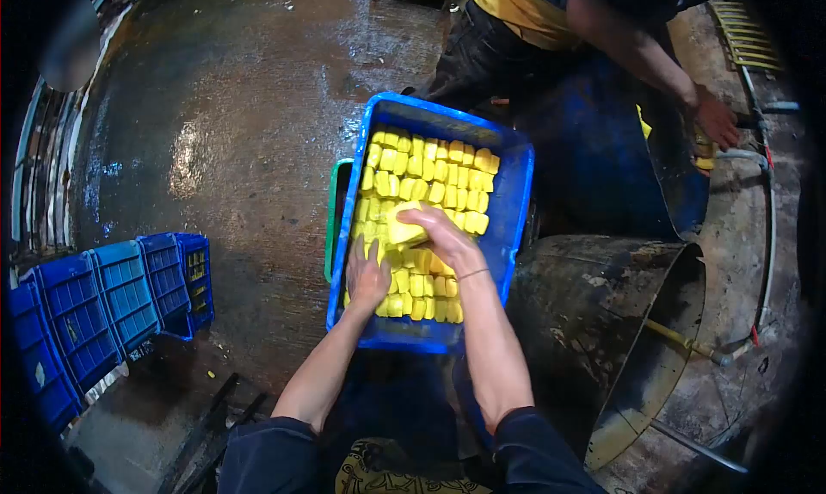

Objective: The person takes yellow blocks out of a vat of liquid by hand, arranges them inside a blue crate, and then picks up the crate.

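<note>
A blue bin [443,113] in the centre holds rows of yellow blocks [439,171]. My right hand [443,234] is wrapped round one or more yellow blocks [404,227], held above the rows near the middle of the bin. Inside the bin's left side, my left hand [367,274] rests on the yellow blocks with its fingers spread. Some blocks lie hidden beneath my hands.
Blue crates [126,292] stand in a row at the left. A large dark drum [594,313] lies right of the bin. At the top right a co-worker [551,21] reaches over another drum. A green edge [331,227] shows beside the bin. The floor [241,132] looks wet.
</note>
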Available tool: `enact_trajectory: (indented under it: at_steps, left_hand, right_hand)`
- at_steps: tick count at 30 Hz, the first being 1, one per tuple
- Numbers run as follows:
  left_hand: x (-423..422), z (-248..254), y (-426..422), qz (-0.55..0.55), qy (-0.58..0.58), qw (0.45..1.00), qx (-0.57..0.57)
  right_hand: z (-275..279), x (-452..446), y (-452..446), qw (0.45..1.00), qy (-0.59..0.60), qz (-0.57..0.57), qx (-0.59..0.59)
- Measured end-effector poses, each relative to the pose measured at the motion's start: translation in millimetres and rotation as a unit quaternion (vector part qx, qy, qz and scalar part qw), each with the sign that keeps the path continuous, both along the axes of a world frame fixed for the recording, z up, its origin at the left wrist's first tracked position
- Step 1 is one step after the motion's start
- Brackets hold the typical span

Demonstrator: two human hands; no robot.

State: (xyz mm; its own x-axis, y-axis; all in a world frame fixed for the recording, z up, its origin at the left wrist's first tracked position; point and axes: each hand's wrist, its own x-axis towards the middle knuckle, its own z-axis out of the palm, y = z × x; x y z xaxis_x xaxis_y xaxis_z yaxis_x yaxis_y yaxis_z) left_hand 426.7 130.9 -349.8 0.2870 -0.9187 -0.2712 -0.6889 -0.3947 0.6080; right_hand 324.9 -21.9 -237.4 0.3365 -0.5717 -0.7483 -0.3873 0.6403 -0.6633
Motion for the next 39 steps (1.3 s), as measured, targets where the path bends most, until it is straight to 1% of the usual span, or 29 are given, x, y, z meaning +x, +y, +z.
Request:
enact_trajectory:
  at_steps: [1, 2, 3, 4, 6, 8, 9, 11, 13, 16, 17, 18, 20, 21, 22, 23, 24, 25, 27, 28, 29, 31, 32, 33, 35, 36, 37, 38, 39]
  left_hand:
    - [0.8, -7.2, 9.2, -0.036, 0.005, 0.996, 0.075]
    - [0.6, -12.0, 17.3, -0.061, -0.026, 0.995, 0.069]
    - [-1.1, -14.6, 24.8, -0.087, -0.056, 0.993, 0.065]
    - [0.1, 0.0, 26.2, -0.157, -0.126, 0.978, 0.049]
    - [-6.0, 7.7, 32.5, -0.064, -0.063, 0.996, 0.024]
    - [-5.3, 20.3, 33.1, -0.033, -0.063, 0.997, 0.010]
    - [-4.4, 23.7, 26.7, -0.026, -0.071, 0.997, 0.009]
    - [-2.5, 20.9, 14.2, -0.034, -0.043, 0.997, 0.053]
    - [0.1, -5.6, 8.8, -0.013, 0.020, 0.994, 0.108]
    - [-4.6, 6.0, 2.5, -0.047, -0.024, 0.995, 0.089]
    - [-18.2, 12.7, 3.6, -0.055, -0.048, 0.995, 0.067]
    - [-39.7, 33.6, 2.9, -0.055, 0.028, 0.998, 0.002]
    - [-87.5, 96.6, -1.2, -0.121, 0.145, 0.975, -0.116]
    - [-117.3, 129.7, -0.7, -0.177, 0.185, 0.951, -0.171]
    - [-154.3, 171.1, -4.3, -0.151, 0.284, 0.930, -0.177]
    - [-191.3, 212.7, -7.3, -0.124, 0.379, 0.899, -0.182]
    - [-226.4, 271.1, -19.4, -0.154, 0.343, 0.900, -0.219]
    - [-261.7, 309.8, -31.8, -0.184, 0.378, 0.867, -0.268]
    - [-331.0, 368.7, -69.2, -0.353, 0.381, 0.776, -0.359]
    - [-367.9, 382.2, -82.9, -0.436, 0.375, 0.748, -0.330]
    - [-405.0, 388.5, -91.3, -0.490, 0.382, 0.741, -0.253]
    - [-479.5, 348.8, -104.1, -0.607, 0.280, 0.721, -0.181]
    - [-509.2, 311.4, -110.1, -0.677, 0.174, 0.700, -0.148]
    - [-532.4, 281.9, -113.2, -0.729, 0.038, 0.683, -0.027]
    - [-553.6, 204.9, -119.5, -0.778, -0.156, 0.598, 0.111]
    - [-544.0, 136.1, -123.7, -0.797, -0.174, 0.571, 0.090]
    - [-526.3, 134.8, -118.1, -0.789, -0.243, 0.564, 0.037]
    - [-495.8, 30.7, -117.6, -0.811, -0.315, 0.463, -0.169]
    - [-466.5, -70.5, -117.3, -0.754, -0.387, 0.369, -0.381]
  right_hand:
    - [-25.4, 16.7, 0.1, 0.986, 0.119, 0.045, -0.107]
    - [-47.0, 32.9, 6.8, 0.974, 0.181, 0.057, -0.124]
    - [-80.8, 56.5, 26.4, 0.913, 0.341, 0.091, -0.206]
    - [-87.5, 71.6, 47.2, 0.901, 0.375, 0.108, -0.189]
    - [-94.4, 80.9, 59.2, 0.890, 0.404, 0.120, -0.175]
    - [-114.3, 60.7, 60.8, 0.920, 0.332, 0.157, -0.138]
    - [-126.2, 32.8, 46.6, 0.968, 0.197, 0.135, -0.071]
    - [-71.4, 3.9, 30.2, 0.994, -0.023, -0.037, 0.098]
    - [-58.0, -25.8, 28.8, 0.994, -0.038, -0.059, 0.086]
    - [-42.8, -75.4, 46.0, 0.996, -0.053, 0.013, -0.077]
    - [21.1, -88.5, 59.9, 0.987, -0.141, -0.032, -0.066]
    - [62.4, -100.8, 74.5, 0.983, -0.142, -0.093, -0.066]
    - [134.6, -140.0, 110.5, 0.956, -0.162, -0.133, -0.204]
    - [179.1, -167.8, 127.1, 0.938, -0.227, -0.179, -0.193]
    - [219.3, -198.2, 142.5, 0.904, -0.275, -0.241, -0.223]
    - [255.2, -234.8, 155.9, 0.881, -0.244, -0.248, -0.322]
    - [274.9, -273.7, 168.3, 0.852, -0.222, -0.262, -0.396]
    - [295.2, -322.4, 176.4, 0.840, -0.051, -0.186, -0.507]
    - [297.2, -391.2, 190.5, 0.829, -0.026, -0.382, -0.408]
    - [279.8, -424.5, 186.7, 0.837, 0.088, -0.393, -0.371]
    - [242.1, -462.8, 186.5, 0.853, 0.110, -0.359, -0.364]
    - [163.3, -520.9, 189.1, 0.910, 0.202, -0.267, -0.246]
    - [153.8, -527.2, 183.8, 0.921, 0.287, -0.211, -0.160]
    - [86.3, -544.3, 194.7, 0.901, 0.340, -0.137, -0.233]
    - [38.5, -546.2, 187.0, 0.926, 0.375, -0.019, -0.045]
    - [-17.0, -543.8, 194.1, 0.930, 0.360, -0.011, -0.072]
    - [-42.9, -533.7, 203.4, 0.934, 0.348, -0.072, -0.031]
    - [-44.3, -515.5, 209.0, 0.933, 0.304, -0.185, -0.045]
    - [-58.2, -493.0, 209.2, 0.894, 0.319, -0.313, -0.037]
